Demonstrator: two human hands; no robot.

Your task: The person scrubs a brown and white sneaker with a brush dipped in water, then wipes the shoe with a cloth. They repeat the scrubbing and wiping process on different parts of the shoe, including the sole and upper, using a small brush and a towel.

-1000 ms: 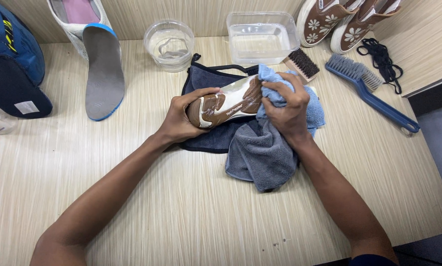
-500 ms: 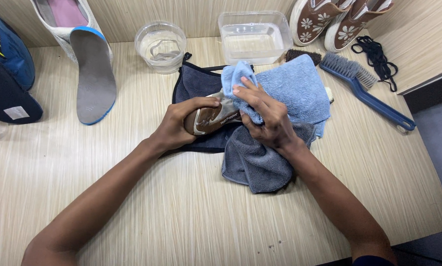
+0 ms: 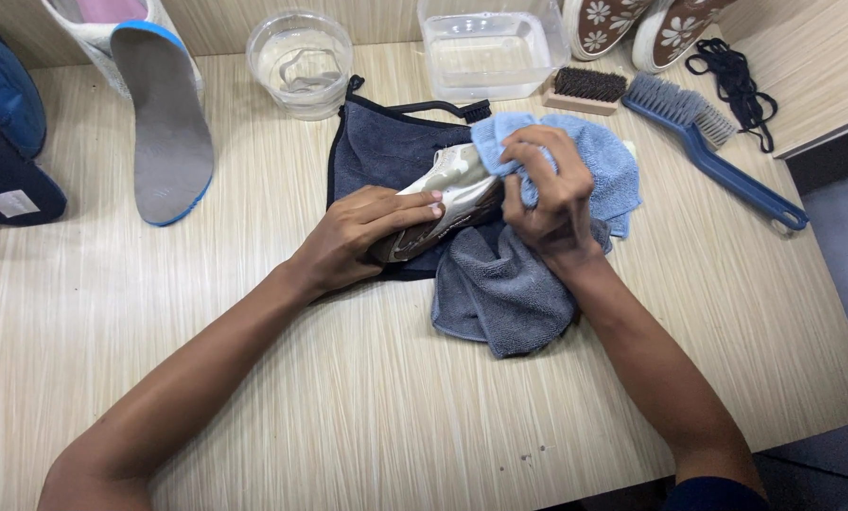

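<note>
Person is working at centre of a pale wood-grain table [image 3: 253, 378], both hands on a shoe [image 3: 447, 194] lying on its side w/ toe pointing to abt 2 o'clock, resting on a dark navy cloth [image 3: 381, 147]. Left hand [image 3: 367, 232] is gripping the shoe's heel end from 8 o'clock, fingers laid flat along the pale sole edge, pinning it down. Right hand [image 3: 547, 194] is clenching a bunched light blue cloth [image 3: 599, 166] and pressing it against the toe end at abt 3 o'clock of the shoe. A grey cloth [image 3: 499, 293] is lying crumpled at 5 o'clock, partly under the right wrist. Judging by look: shoe is prob. light, sole stiff, upper softer and giving under pressure; may be damp and a bit slick, so heel and sole rim look like the firmest hold. Cloths are soft, limp, best taken in a bunch. Around the work: round clear bowl [image 3: 301, 61] at 11 o'clock, rect. clear tub [image 3: 490, 43] at 12, small wooden brush [image 3: 585, 90] and long blue-handled brush [image 3: 717, 151] at 1–2 o'clock, black laces [image 3: 736, 90] beyond them, two flower-print shoes [image 3: 632, 24] at top edge. Grey insole w/ blue rim [image 3: 164, 128] is lying at 10 o'clock, a blue shoe [image 3: 3, 123] at far 9–10 o'clock.
</note>
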